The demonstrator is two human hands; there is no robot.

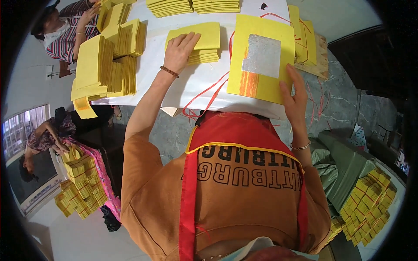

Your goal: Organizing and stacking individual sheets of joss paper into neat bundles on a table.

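My left hand (180, 50) lies with its fingers stretched out on top of a small stack of folded yellow paper (204, 37), whose layered edges show below the top piece. To its right is a large yellow paper sheet (261, 91) with a silver square in its middle and orange stripes beside it. I cannot tell whether more sheets lie under it. My right hand (296, 95) touches this sheet's right edge, thumb and fingers apart. Red plastic string (207, 92) runs loosely over the white tabletop (152, 65) between the stack and the sheet.
Tall stacks of folded yellow paper (93, 65) line the table's left side; more bundles (215, 5) stand at the far edge. At upper left a person (72, 30) handles yellow paper; another person (45, 135) is below. Tied yellow bundles (365, 206) are piled at lower right.
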